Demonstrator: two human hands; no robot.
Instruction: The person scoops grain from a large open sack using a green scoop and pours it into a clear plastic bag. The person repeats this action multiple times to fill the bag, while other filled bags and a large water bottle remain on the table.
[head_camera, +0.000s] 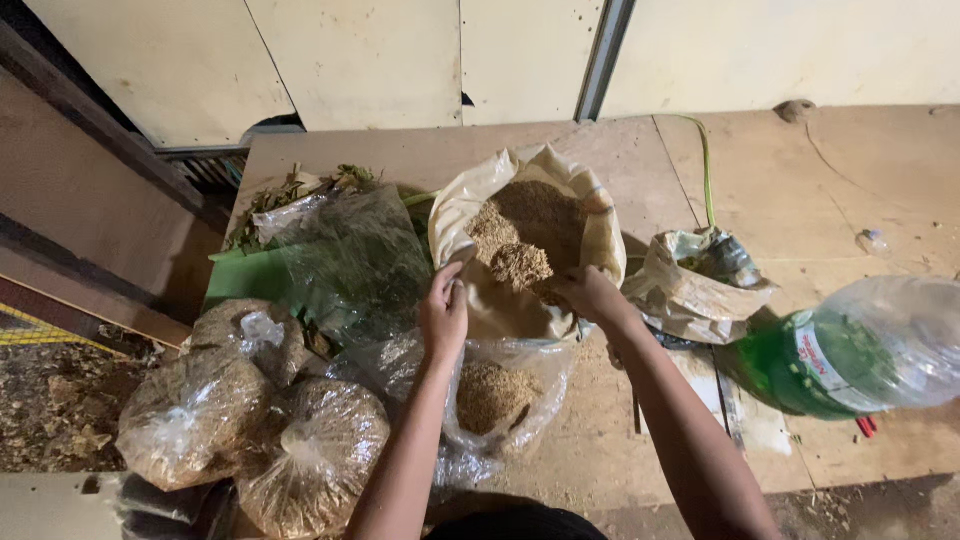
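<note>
Sawdust (522, 262), tan and coarse, fills an open beige sack (600, 215) standing on a worn wooden board (640, 160), with a clump of it heaped at the sack's near lip. The person's left hand (444, 312) reaches up to that near lip, its fingers curled together around a fold of the sack's edge, just above the mouth of a clear plastic bag (545, 370). The right hand (588, 293) rests at the lip beside the clump, fingers bent and close together; whether it holds any sawdust cannot be told, since the palm faces away. The clear bag hangs just below both hands, touching the sack's front, and holds a smaller mound of the same tan material at its bottom. To the left, three filled plastic bags (255, 420) of similar material, tied at the top, lie bunched together at the board's near corner. Behind them a crumpled clear sheet (360, 255) covers a pile of dried leaves (300, 190) on something green. Right of the sack sits a crumpled paper-and-plastic bag (695, 290), and nearer the camera a large plastic bottle (860, 345), green at its lower half, lies blurred. A thin green cord (706, 165) runs across the board behind them.
</note>
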